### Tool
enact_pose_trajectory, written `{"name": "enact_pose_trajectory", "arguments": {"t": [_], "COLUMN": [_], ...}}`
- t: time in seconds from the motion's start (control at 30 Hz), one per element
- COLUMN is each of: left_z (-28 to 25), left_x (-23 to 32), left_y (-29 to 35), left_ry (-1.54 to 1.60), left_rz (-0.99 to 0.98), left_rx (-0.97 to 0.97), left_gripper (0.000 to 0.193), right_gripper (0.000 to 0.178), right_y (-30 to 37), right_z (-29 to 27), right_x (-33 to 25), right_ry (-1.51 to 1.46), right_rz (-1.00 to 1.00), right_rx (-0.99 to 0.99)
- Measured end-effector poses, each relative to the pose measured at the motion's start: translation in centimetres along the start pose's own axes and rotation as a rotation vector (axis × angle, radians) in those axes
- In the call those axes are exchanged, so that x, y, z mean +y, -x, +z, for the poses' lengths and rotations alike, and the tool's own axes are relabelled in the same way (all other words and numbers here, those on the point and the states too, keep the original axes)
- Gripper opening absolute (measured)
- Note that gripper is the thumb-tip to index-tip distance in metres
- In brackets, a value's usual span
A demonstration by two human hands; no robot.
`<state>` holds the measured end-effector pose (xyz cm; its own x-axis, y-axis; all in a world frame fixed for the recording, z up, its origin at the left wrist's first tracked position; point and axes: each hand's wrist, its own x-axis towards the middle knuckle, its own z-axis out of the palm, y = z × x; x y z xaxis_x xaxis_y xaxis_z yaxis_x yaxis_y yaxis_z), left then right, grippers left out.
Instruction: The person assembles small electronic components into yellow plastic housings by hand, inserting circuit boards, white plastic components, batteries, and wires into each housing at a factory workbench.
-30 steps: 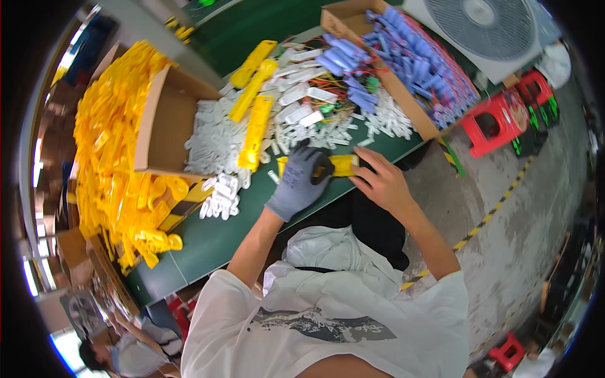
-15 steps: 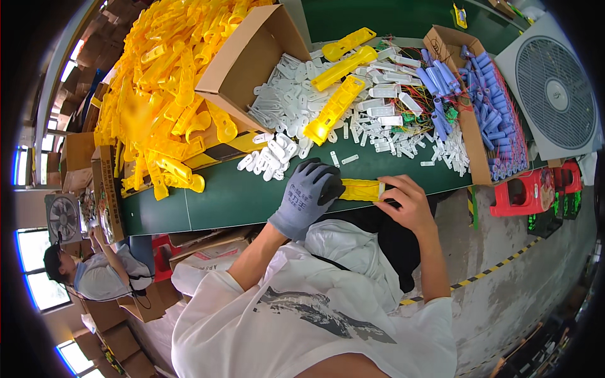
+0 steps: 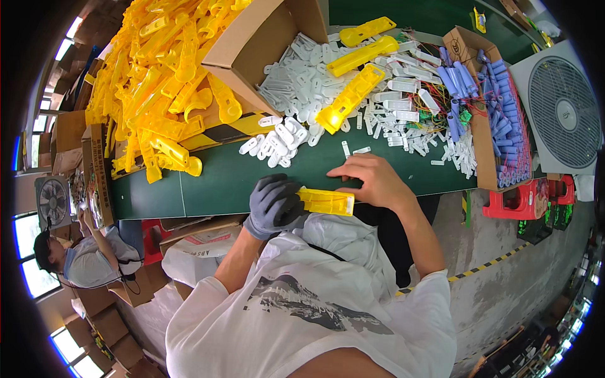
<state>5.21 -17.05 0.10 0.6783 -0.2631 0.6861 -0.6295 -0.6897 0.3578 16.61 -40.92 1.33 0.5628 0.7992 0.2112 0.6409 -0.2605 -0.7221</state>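
Note:
My left hand [image 3: 275, 206], in a grey and black work glove, grips one end of a yellow plastic housing [image 3: 328, 201] just off the bench's front edge. Its hollow side faces up, and the gloved fingers cover its left end. My right hand [image 3: 373, 181] is bare and apart from the housing. Its index finger points left, the thumb is spread away below, and nothing shows between them. Close above that hand lie two small white plastic strips [image 3: 346, 148] on the green bench. Beyond them rests another yellow housing [image 3: 350, 97] beside piled white parts [image 3: 282, 143].
Yellow housings [image 3: 170, 75] heap up at left, next to a tipped cardboard box [image 3: 246, 47]. At right, a box of purple cylindrical cells [image 3: 501, 126] with wires stands before a fan [image 3: 561, 107]. A person [image 3: 94, 252] sits at far left; red stools [image 3: 513, 200] stand right.
My right hand has let go of the yellow housing and moved up toward the small strips. My left hand has drawn the housing left and closer to me. The whole view has shifted slightly.

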Motion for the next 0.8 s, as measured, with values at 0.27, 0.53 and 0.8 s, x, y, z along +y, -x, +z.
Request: {"name": "enact_pose_trajectory", "arguments": {"t": [0.27,0.53,0.8], "left_z": [-0.2,0.1,5.0], "left_x": [-1.2,0.4,0.6], "left_y": [0.8,-0.7,-5.1], "left_ry": [0.132,0.169,0.196], "left_rz": [-0.483,-0.409,-0.107], "left_rx": [0.451,0.326,-0.294], "left_gripper": [0.014,0.01,0.024], "right_gripper": [0.031,0.015,0.018], "right_y": [-2.1,-2.2,0.9], "right_z": [4.7,4.6,-5.7], "right_x": [-2.3,-0.7,1.6], "right_ry": [0.193,0.464,0.331], "right_rz": [-0.176,-0.085,0.42], "right_rx": [-0.007,0.174,0.766]}}
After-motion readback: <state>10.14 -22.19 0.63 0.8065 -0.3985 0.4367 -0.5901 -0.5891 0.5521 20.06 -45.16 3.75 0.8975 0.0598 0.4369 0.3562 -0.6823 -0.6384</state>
